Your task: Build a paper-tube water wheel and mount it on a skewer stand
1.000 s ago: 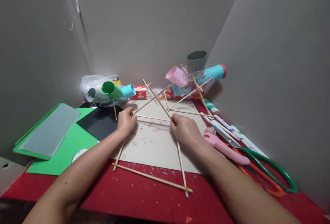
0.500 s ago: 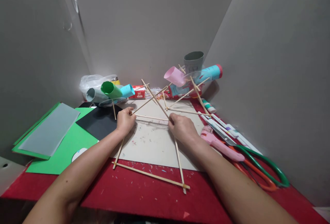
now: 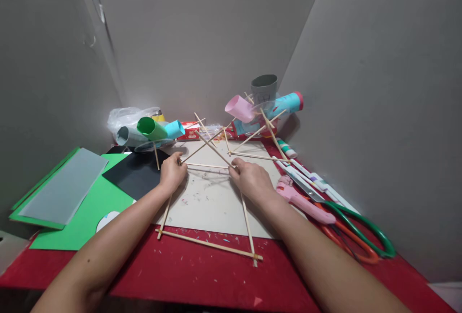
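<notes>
A square frame of thin wooden sticks [image 3: 209, 244], bound at its near corners, lies in front of me on a pale sheet [image 3: 212, 197] and the red table. My left hand [image 3: 172, 173] is closed around the frame's far left corner, where a slanting stick [image 3: 197, 151] rises to the right. At the far right corner my right hand [image 3: 252, 178] pinches another slanting stick [image 3: 218, 152], which leans up to the left. These two sticks cross between my hands. Both fingertip grips are partly hidden, so whether the slanting sticks are fastened at the corners I cannot tell.
Scissors with green handles [image 3: 375, 236], a pink tool [image 3: 306, 205] and white pens lie on the right. Stick models with paper tubes stand behind, one with a green tube [image 3: 151, 129], one with a pink tube [image 3: 240, 107]. Green [image 3: 86, 197] and black sheets [image 3: 139, 173] lie left.
The slanting stick in my right hand has tipped lower, its upper end going down and left. Both hands keep their grip, and the whole view has shifted slightly.
</notes>
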The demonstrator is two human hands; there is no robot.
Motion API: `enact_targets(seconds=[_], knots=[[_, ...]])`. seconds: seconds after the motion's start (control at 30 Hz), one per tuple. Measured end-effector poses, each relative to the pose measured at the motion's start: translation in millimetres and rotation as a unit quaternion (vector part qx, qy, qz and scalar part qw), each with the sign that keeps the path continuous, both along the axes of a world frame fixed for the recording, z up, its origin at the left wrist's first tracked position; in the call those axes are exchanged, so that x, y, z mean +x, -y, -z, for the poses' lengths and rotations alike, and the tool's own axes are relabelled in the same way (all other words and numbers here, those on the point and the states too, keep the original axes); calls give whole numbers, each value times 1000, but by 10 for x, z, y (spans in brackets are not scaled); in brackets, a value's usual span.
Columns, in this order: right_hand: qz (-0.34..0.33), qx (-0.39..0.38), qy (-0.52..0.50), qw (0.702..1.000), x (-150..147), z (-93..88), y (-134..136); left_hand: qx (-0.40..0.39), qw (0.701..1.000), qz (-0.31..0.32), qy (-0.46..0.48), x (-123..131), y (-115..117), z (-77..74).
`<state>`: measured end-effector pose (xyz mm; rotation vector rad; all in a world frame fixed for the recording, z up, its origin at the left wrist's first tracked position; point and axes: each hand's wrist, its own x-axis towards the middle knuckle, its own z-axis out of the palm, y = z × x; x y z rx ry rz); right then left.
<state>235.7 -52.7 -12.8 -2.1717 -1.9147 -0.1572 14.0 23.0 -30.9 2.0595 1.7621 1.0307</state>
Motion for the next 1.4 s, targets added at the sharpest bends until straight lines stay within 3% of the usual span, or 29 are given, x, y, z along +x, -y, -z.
enact_targets(seconds=[0.37, 0.8, 1.4], knots=[[5, -27, 11, 1000, -17, -52, -3, -44, 994, -36, -94, 22, 127, -145], [-4, -55, 21, 998, -4, -29, -27, -59, 980, -18, -188, -49, 107, -181], [3, -33, 3, 999, 31, -103, 26, -52, 981, -6, -185, -71, 56, -105]])
